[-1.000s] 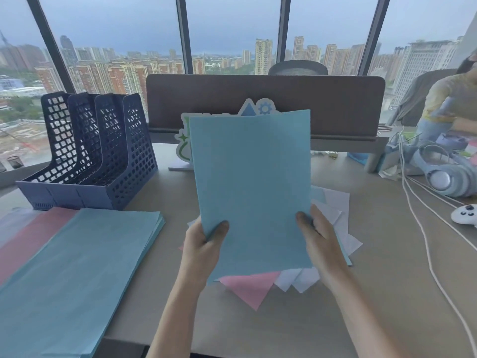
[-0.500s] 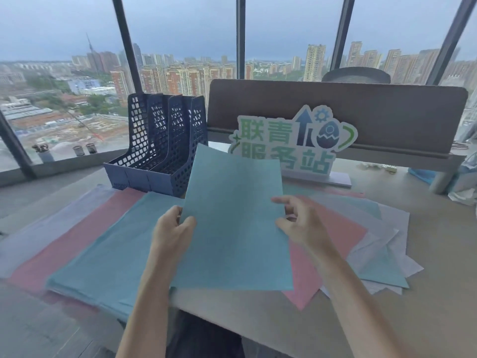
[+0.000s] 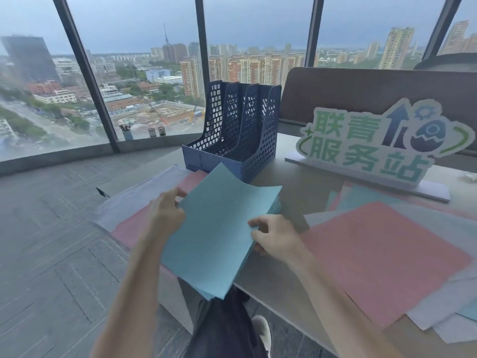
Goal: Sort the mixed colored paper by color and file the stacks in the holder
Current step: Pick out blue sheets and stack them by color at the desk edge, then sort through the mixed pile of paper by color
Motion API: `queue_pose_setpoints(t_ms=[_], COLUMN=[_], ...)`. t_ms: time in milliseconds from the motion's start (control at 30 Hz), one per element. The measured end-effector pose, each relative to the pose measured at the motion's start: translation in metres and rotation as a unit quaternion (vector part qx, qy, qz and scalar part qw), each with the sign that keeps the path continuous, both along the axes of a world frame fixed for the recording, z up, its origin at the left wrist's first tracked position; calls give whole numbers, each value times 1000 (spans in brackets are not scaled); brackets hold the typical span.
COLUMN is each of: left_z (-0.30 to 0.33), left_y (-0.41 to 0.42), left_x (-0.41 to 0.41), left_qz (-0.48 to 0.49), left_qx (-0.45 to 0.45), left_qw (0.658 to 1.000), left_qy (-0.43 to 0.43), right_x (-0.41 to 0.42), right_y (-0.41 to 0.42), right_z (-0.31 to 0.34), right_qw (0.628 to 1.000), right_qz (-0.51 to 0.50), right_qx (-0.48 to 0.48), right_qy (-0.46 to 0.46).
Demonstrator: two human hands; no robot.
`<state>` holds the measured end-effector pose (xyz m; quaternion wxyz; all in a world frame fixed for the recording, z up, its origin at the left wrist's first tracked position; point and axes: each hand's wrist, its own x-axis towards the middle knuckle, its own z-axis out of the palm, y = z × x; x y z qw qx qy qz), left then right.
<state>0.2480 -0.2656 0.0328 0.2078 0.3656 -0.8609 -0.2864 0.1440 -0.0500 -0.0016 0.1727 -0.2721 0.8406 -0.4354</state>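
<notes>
Squaring the blue sheet, pinched at its left edge by the left hand and at its right by the right hand, over the blue stack on the worktop is best done before it is released, near the holder.

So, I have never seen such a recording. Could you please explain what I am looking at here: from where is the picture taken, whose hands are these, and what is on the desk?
There is no machine here. A person wears a camera on the head, so it looks forward and down at their own two bare hands. The left hand and the right hand hold a blue sheet over a blue stack near the desk edge. Under it lie a pink stack and a pale stack. Behind stands an empty dark blue file holder. To the right lies a mixed pile, pink on top, and a standing sign.
</notes>
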Motion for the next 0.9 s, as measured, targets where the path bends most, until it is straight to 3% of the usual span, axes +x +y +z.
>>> queue_pose_setpoints(t_ms=[367, 467, 633, 767, 900], left_z=[-30, -28, -22, -26, -33], left_y=[-23, -6, 60, 123, 186], left_x=[-10, -18, -47, -78, -113], left_qz=[10, 0, -109, -223, -309], left_qx=[-19, -38, -29, -31, -36], left_qw=[999, 999, 990, 973, 949], left_qy=[-39, -7, 87, 49, -46], right_x=[1, -2, -13, -27, -41], right_y=[-8, -2, 39, 89, 151], right_z=[-8, -9, -3, 0, 1], right_qw=[986, 986, 984, 975, 955], right_qz=[37, 23, -46, -118, -172], right_qx=[152, 148, 119, 123, 193], right_qy=[61, 75, 127, 145, 149])
